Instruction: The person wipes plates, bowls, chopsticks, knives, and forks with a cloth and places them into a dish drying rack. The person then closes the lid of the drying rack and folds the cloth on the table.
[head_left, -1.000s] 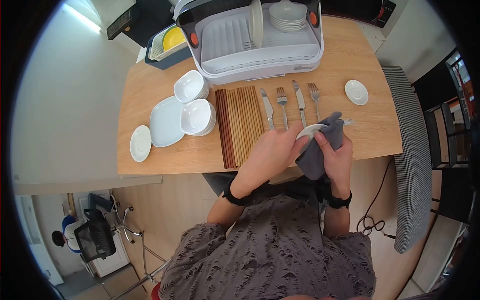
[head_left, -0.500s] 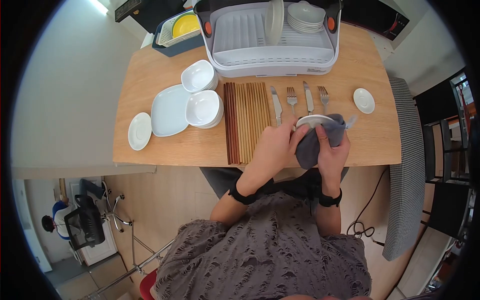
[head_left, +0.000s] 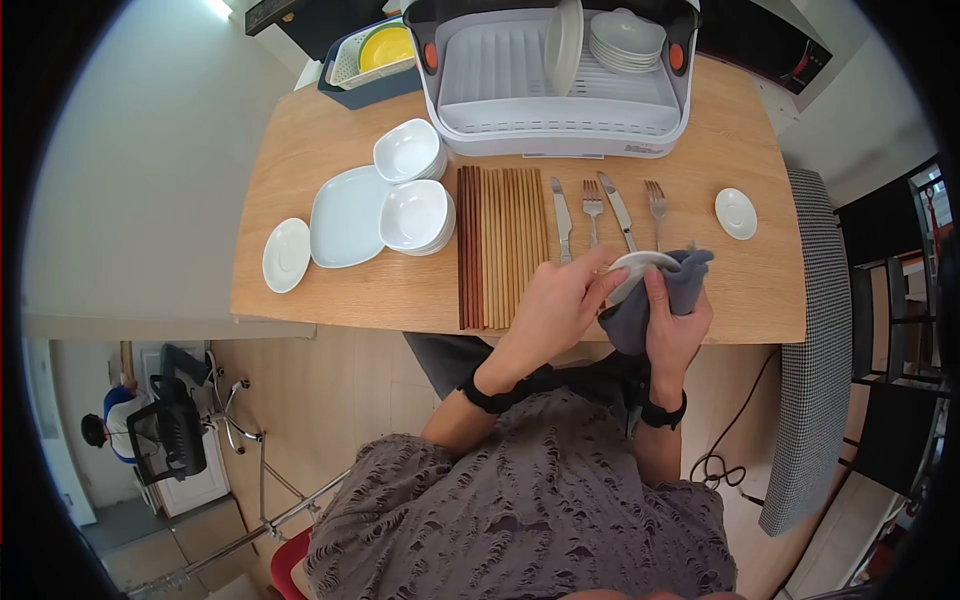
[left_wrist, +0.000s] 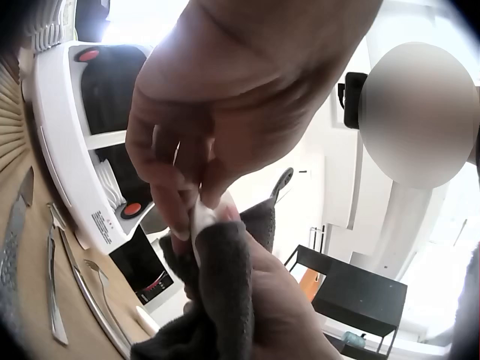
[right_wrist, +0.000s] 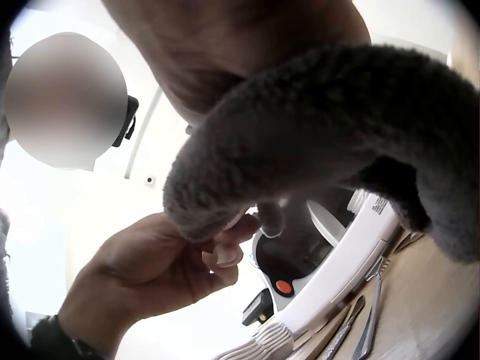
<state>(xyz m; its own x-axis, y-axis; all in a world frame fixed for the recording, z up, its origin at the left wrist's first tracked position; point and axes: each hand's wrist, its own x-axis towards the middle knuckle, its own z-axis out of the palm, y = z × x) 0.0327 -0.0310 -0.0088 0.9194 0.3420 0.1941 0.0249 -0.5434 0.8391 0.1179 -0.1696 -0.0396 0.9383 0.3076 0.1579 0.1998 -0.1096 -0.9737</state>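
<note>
Over the front edge of the table, both hands hold a small white saucer (head_left: 632,272). My left hand (head_left: 552,308) pinches its left rim between thumb and fingers. With a dark grey cloth (head_left: 628,328) folded over the right side of the rim, my right hand (head_left: 677,332) grips saucer and cloth together, thumb on the near side. The left wrist view shows the saucer edge-on, with the cloth (left_wrist: 225,277) wrapped over it. In the right wrist view the cloth (right_wrist: 277,135) hides most of the saucer and much of the right hand.
Knives and forks (head_left: 593,205) lie just beyond the hands, beside a row of chopsticks (head_left: 510,240). White bowls (head_left: 415,215), a square plate (head_left: 345,225) and a saucer (head_left: 287,256) are at left; another saucer (head_left: 736,214) is at right. A dish rack (head_left: 560,118) stands behind.
The head view has shifted, so the table's things appear farther right. Both hands keep their hold while the saucer tilts and the cloth shifts along its right rim.
</note>
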